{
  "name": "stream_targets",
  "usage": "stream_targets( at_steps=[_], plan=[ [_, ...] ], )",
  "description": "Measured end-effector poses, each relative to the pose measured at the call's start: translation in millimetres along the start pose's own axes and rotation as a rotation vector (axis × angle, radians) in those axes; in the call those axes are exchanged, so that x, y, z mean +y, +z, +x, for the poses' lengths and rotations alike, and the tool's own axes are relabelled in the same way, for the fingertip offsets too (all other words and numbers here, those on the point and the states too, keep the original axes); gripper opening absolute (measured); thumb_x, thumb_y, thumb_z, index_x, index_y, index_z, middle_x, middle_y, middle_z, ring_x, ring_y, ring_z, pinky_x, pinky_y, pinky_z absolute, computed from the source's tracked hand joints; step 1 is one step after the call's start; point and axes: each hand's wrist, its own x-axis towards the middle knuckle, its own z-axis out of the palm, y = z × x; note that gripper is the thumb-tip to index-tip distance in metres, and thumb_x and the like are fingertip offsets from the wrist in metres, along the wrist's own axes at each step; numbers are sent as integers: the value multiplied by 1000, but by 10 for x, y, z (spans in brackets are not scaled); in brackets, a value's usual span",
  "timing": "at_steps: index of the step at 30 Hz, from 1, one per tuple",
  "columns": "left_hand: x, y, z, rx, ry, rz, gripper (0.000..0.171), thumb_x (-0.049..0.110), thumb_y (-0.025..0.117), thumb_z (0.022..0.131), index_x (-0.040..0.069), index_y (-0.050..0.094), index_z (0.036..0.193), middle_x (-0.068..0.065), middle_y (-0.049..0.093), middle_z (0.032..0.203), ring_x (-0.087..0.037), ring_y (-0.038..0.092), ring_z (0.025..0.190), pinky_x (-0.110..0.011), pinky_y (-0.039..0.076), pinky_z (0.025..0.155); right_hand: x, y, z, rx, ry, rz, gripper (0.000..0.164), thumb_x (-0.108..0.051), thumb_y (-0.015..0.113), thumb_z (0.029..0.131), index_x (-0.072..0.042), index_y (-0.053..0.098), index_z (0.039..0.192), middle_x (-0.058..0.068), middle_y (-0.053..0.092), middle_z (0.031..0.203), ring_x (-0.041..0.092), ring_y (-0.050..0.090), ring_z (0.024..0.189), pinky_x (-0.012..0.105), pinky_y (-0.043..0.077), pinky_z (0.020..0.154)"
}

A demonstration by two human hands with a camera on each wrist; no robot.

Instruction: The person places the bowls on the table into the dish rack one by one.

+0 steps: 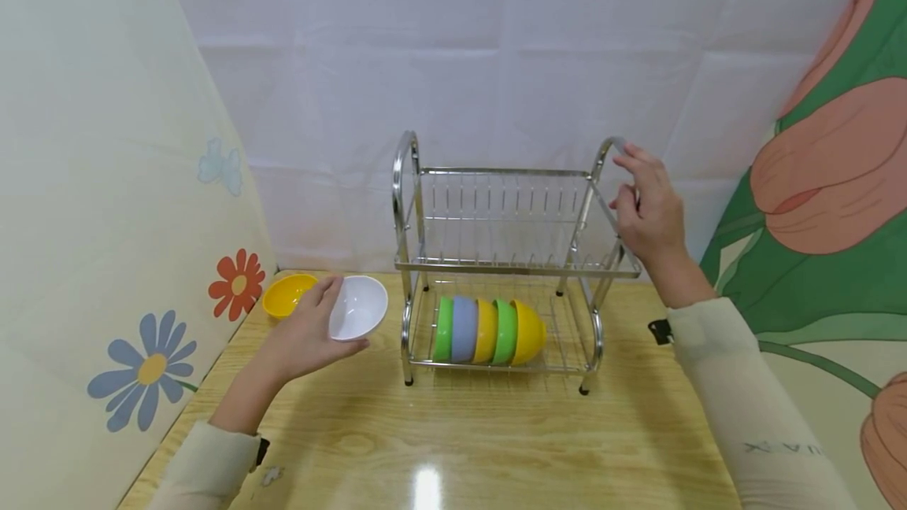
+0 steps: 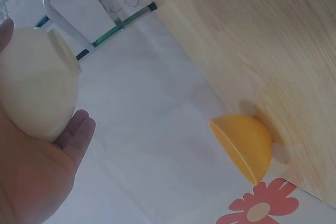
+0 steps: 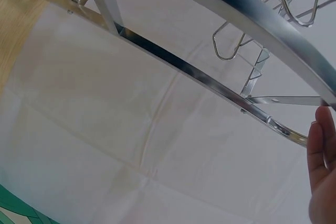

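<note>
A white bowl (image 1: 360, 307) is held in my left hand (image 1: 306, 334), the thumb and fingers on opposite sides of its rim. Its mouth faces up in the head view, and the left wrist view gives its outer side and foot. Just beyond that hand a yellow bowl (image 1: 286, 295) rests on the table. My right hand (image 1: 648, 207) is at the upper right of a two-tier metal dish rack (image 1: 510, 267), its fingertips right at the curved side rail (image 3: 262, 40). Several green, blue and yellow bowls (image 1: 486, 330) stand on edge in a row on the lower tier.
The rack stands on a wooden table (image 1: 489, 431) against a white cloth backdrop (image 1: 460, 61). A panel with painted flowers (image 1: 152, 368) borders the left side, and a tulip-patterned panel (image 1: 829, 171) borders the right. The rack's upper tier has upright wire dividers.
</note>
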Motion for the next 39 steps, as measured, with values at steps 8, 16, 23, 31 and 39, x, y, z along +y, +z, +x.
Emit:
stream_targets(
  at_steps=[8,16,23,31,39],
  plan=[
    [101,-18,-64,-9,29,-7,122,76,72,75,5,22,161,-20,26,162,-46,47,131,-63,53,94,-10,-7,3,-14,13,2,44,-2,44,94,-3,60,134,8,55,148,-31,40,81,10,31,48],
    [192,-8,-93,7,74,-8,122,75,74,73,5,26,160,-17,30,161,-42,52,127,-59,56,92,-25,-14,1,-8,21,11,45,0,45,93,-5,62,135,7,55,148,-31,41,80,9,32,50],
    [290,-11,-128,15,98,-21,122,71,79,71,5,27,160,-17,31,160,-41,54,125,-58,55,93,-12,-11,-7,2,5,14,45,1,44,93,-4,61,134,8,55,147,-29,42,79,9,31,51],
    [393,12,-157,12,118,-15,118,62,84,71,7,30,159,-14,32,161,-39,53,128,-56,55,95,-27,-6,-5,17,4,23,45,4,45,92,-5,61,134,8,56,146,-28,43,78,8,31,52],
    [483,49,-163,6,147,-26,116,60,85,71,8,31,159,-12,32,161,-39,54,127,-55,56,94,-24,-2,3,23,12,28,46,2,45,92,-6,62,133,7,57,145,-30,44,78,8,29,50]
  ],
)
